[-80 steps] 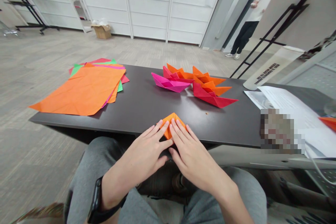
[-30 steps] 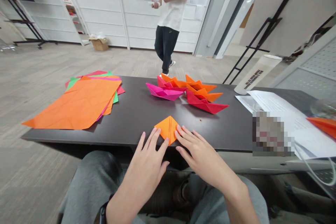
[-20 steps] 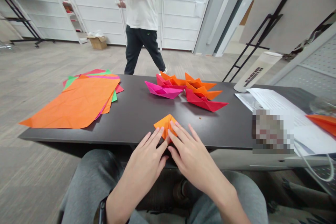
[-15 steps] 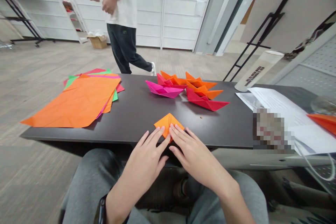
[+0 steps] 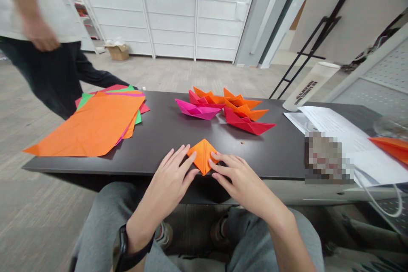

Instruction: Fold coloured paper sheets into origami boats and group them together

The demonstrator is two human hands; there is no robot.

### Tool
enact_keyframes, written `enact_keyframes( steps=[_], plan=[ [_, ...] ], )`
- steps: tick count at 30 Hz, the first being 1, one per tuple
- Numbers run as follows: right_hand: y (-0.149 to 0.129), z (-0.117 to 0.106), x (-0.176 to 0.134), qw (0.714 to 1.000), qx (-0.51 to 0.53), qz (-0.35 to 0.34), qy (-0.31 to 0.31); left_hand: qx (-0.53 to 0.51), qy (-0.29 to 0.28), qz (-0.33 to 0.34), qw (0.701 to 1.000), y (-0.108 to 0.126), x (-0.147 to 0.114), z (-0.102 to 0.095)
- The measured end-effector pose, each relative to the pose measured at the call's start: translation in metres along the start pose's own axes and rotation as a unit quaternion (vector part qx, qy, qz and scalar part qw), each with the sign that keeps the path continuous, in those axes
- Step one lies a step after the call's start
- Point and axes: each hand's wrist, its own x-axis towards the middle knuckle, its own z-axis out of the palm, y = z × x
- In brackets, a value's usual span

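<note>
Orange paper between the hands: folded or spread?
Folded: the orange paper is a small, layered diamond with a center crease, unlike the broad orange sheet atop the stack.

head view, down across desk (image 5: pixel 156 131)

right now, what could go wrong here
The folded orange paper lies right by the table's near edge, so a nudge from the left hand or right hand could send it off. The big orange sheet overhangs the table's left end; the person close by might brush it.
</note>
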Motion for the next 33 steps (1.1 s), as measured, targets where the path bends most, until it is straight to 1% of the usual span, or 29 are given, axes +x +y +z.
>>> enact_keyframes(
  steps=[3, 5, 7, 9, 12, 15, 18, 20, 23, 25, 26, 27, 30, 33],
  plan=[
    [0.001, 0.0, 0.001, 1.0, 0.009, -0.006, 0.018, -0.023, 0.019, -0.024, 0.999, -0.002, 0.002, 0.008],
    [0.002, 0.002, 0.002, 0.999, 0.027, -0.007, 0.03, -0.054, 0.045, -0.048, 0.996, -0.001, 0.003, 0.012],
    [0.005, 0.006, 0.003, 0.997, 0.051, 0.006, 0.051, -0.09, 0.078, -0.078, 0.99, 0.0, 0.004, 0.015],
    [0.008, 0.012, 0.005, 0.993, 0.07, 0.038, 0.084, -0.128, 0.099, -0.101, 0.982, 0.002, 0.005, 0.016],
    [0.009, 0.02, 0.008, 0.988, 0.069, 0.081, 0.114, -0.163, 0.115, -0.127, 0.972, 0.004, 0.007, 0.018],
    [0.007, 0.022, 0.011, 0.987, 0.069, 0.09, 0.116, -0.174, 0.131, -0.159, 0.963, 0.01, 0.008, 0.018],
    [0.005, 0.019, 0.012, 0.978, 0.125, 0.103, 0.131, -0.23, 0.119, -0.201, 0.945, 0.015, 0.011, 0.015],
    [0.006, 0.018, 0.012, 0.964, 0.182, 0.121, 0.154, -0.283, 0.108, -0.208, 0.93, 0.016, 0.016, 0.012],
    [0.013, 0.018, 0.015, 0.937, 0.26, 0.146, 0.183, -0.361, 0.087, -0.18, 0.911, 0.009, 0.032, 0.007],
    [0.02, 0.015, 0.021, 0.917, 0.31, 0.158, 0.193, -0.42, 0.061, -0.173, 0.889, 0.0, 0.048, 0.003],
    [0.024, 0.013, 0.026, 0.906, 0.34, 0.159, 0.195, -0.448, 0.058, -0.173, 0.875, -0.005, 0.057, 0.002],
    [0.028, 0.01, 0.031, 0.894, 0.374, 0.156, 0.194, -0.472, 0.055, -0.172, 0.863, -0.01, 0.065, 0.001],
    [0.037, -0.001, 0.048, 0.86, 0.466, 0.119, 0.169, -0.531, 0.075, -0.17, 0.827, -0.022, 0.083, 0.001],
    [0.04, -0.004, 0.056, 0.848, 0.506, 0.102, 0.119, -0.58, 0.072, -0.185, 0.79, -0.026, 0.084, 0.009]
  ],
)
